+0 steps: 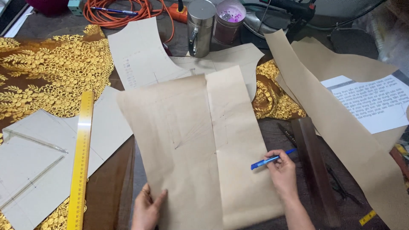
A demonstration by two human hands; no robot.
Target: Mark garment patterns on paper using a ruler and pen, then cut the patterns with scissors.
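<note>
We've got a big folded sheet of tan kraft pattern paper (200, 149) lying flat in the middle of the dark tabletop (110, 187), folded edge running top to bottom. Our left hand (147, 208) is pinching its bottom left edge, thumb on top of the sheet. Our right hand (282, 172) rests on the paper's right edge, fingers closed around a blue ballpoint pen (270, 160) whose tip points left over the sheet.

Just right of that hand there's a dark brown wooden bar (313, 166) lying on the tabletop, with black scissors (289, 135) partly hidden behind it. To the left sits a long yellow metal ruler (81, 164) running up and down across grey-white card pattern pieces (38, 162). Gold floral lace fabric (51, 72) spreads over the upper left, and more of it peeks out beside the paper's upper right.

At the back: a stainless steel mug (200, 27), a clear tub of beads (230, 19), a coiled orange extension cable (123, 12). More kraft pieces (341, 106) and a printed white sheet (375, 104) fill the right side.
</note>
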